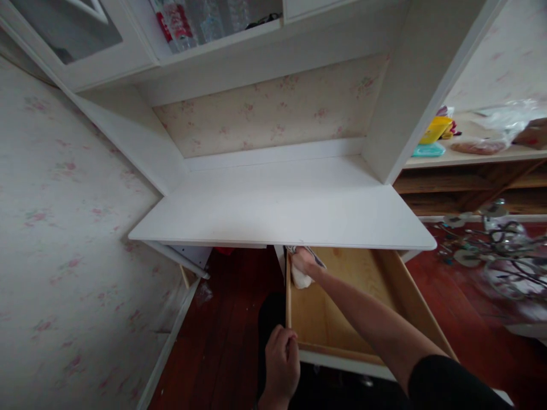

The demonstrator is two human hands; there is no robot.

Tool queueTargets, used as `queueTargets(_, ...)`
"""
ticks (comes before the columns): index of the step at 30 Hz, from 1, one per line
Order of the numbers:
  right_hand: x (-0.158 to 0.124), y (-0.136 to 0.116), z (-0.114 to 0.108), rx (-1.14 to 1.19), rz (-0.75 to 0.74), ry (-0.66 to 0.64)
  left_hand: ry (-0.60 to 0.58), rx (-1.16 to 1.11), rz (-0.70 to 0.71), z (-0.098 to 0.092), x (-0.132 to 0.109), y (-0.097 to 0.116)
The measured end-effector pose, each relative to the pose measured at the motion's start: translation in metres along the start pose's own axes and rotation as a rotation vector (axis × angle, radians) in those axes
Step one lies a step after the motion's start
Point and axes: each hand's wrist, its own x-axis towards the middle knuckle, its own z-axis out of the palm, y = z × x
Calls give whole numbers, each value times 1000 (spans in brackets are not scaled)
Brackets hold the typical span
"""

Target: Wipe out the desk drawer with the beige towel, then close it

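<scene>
My right hand [302,261] reaches into a pulled-out wooden drawer [354,307] and is closed on a cloth [301,279]. The cloth is whitish with a dark patterned part, bunched against the drawer's left side near the back. Part of the hand is tucked close under the desk's front edge. My left hand [282,361] is curled into a fist beside the drawer's front left corner, above my dark-clothed leg. Whether anything is inside that fist is hidden.
A white desk top [273,205] overhangs the drawer, with a shelf of plastic bottles [179,25] above. Rightward stand a wooden shelf unit [448,182] with bagged items and, on the red floor, a metal chandelier [504,245]. Flowered wall [68,256] bounds the left.
</scene>
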Motion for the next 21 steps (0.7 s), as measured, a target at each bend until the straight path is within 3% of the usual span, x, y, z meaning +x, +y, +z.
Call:
queueTargets(5, -26, -2, -15, -62, -278, -130, -6, -11, -23, 0, -1, -1)
queueTargets(10, -66, -8, -12, -119, -471, -244, -15, -73, -118, -3, -3, 5)
queueTargets(13, -96, -11, -12, -165, -555, -325, 53, -177, -255, -6, -6, 5)
queueTargets(17, -138, -19, -25, -136, -573, -508, 251, -310, -568, -12, -9, -5)
queueTargets(21, -165, -31, -45, -108, -637, -706, 258, -274, -626, -16, -8, -14)
